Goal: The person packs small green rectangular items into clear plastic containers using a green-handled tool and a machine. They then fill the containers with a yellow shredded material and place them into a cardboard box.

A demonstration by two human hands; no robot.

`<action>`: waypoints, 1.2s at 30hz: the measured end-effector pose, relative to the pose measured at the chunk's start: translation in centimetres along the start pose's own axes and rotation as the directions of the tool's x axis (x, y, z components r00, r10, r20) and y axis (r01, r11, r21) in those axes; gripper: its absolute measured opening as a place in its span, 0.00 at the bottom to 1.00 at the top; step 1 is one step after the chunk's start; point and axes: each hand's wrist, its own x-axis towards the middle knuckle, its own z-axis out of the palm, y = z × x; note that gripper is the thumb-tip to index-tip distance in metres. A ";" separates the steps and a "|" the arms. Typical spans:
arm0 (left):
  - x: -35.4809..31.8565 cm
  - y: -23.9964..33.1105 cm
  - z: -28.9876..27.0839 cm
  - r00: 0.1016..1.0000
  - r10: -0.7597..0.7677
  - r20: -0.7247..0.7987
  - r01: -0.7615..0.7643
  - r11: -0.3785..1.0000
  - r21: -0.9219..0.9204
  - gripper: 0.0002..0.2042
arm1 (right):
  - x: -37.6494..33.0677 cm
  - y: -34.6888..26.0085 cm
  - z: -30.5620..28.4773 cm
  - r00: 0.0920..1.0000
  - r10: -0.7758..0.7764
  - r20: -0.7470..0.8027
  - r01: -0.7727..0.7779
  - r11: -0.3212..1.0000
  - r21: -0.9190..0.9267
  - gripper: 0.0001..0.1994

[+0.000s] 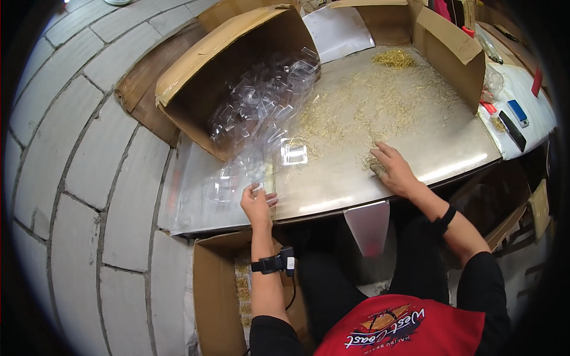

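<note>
The one camera sits on my head and looks steeply down over my chest and lap at the metal table (415,154) in front of me, close enough that my forearms rise from the lower edge. Its fisheye bends the tiled floor (89,178) at left; the dark right rim is probably beyond its clear reach.

two hands (257,204), three cardboard boxes (231,71), one open clear case (294,151), countless golden pins (356,107)

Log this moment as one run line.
left hand: holds clear plastic case | right hand: on gold pins | metal table
</note>
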 end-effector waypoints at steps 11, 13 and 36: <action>-6.2 -1.3 4.3 0.992 0.057 0.109 -0.060 0.998 0.017 0.16 | 4.2 -10.2 7.7 0.989 -0.134 -0.067 0.138 0.988 0.062 0.11; -5.0 -1.9 3.3 0.993 0.079 0.092 -0.083 0.996 0.036 0.15 | 5.4 -11.4 8.6 0.996 -0.070 0.052 0.068 0.996 0.052 0.09; 0.4 -3.7 1.4 1.000 -0.011 0.005 0.011 0.999 -0.040 0.24 | 11.7 -13.1 16.2 0.990 0.037 0.136 -0.076 0.952 0.297 0.09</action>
